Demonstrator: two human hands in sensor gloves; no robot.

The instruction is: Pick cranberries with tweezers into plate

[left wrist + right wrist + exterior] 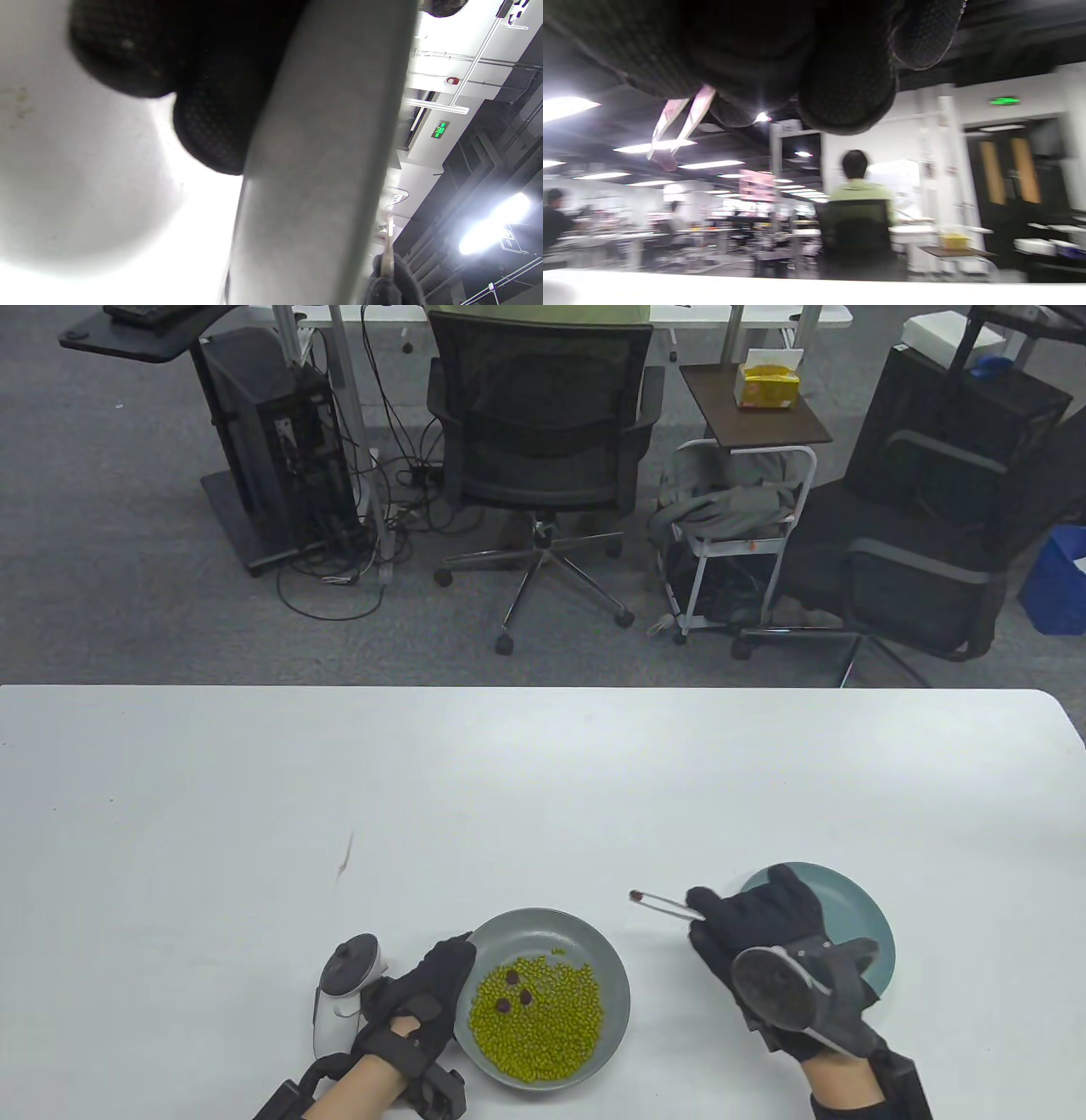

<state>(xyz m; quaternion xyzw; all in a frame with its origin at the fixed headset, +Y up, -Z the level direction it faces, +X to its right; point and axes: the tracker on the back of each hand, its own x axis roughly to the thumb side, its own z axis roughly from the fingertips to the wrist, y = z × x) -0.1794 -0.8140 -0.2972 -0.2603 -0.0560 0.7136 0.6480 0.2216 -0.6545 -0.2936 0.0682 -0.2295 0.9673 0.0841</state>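
A grey bowl [611, 976] near the table's front edge holds many green beans and three dark red cranberries [512, 977]. My left hand [424, 984] grips the bowl's left rim; its fingers [212, 127] lie against the bowl's outer wall [314, 169] in the left wrist view. My right hand [747, 925] holds metal tweezers [666, 903] that point left, with a cranberry [635, 895] pinched in the tips, above the table between the bowl and a teal plate [857, 912]. The tweezers [678, 118] and cranberry [664, 160] also show in the right wrist view. My right hand covers much of the plate.
The white table [509, 780] stretches far to the back and both sides. A small dark mark [346, 857] lies on it left of the bowl. Beyond the far edge stand an office chair [543, 458] and a small cart [738, 543].
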